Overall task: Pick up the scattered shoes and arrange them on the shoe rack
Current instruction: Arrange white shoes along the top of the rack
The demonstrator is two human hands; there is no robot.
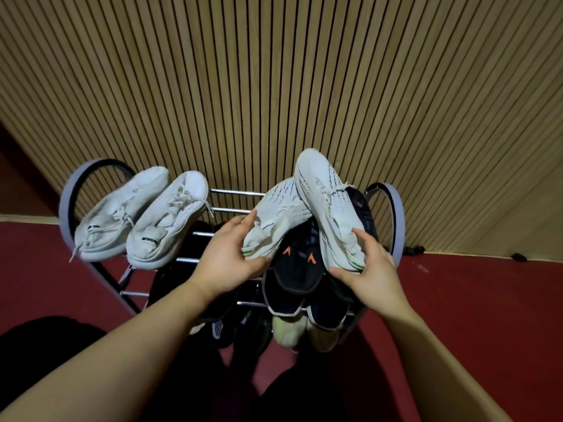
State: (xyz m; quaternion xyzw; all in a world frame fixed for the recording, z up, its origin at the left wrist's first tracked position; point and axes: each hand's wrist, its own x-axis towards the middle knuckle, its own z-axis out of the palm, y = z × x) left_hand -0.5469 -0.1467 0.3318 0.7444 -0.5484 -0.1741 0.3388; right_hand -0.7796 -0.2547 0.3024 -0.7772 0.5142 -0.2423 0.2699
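A metal shoe rack (231, 193) with rounded grey ends stands against the slatted wall. Two white lace-up sneakers (143, 214) lie side by side on its top tier at the left. My left hand (225, 257) grips the heel of a white knit sneaker (278, 214) with a green heel stripe. My right hand (370, 266) grips the heel of its twin (329, 196), which tilts up toward the wall. Both knit sneakers sit over the rack's right end, above a black shoe with orange marks (297, 266).
Lower tiers hold more black shoes (323, 309) and a pale yellow-green pair (286, 330). A wood-slat wall (274, 86) rises right behind the rack. Dark red floor (487, 300) spreads on both sides. My dark-trousered legs fill the bottom of the view.
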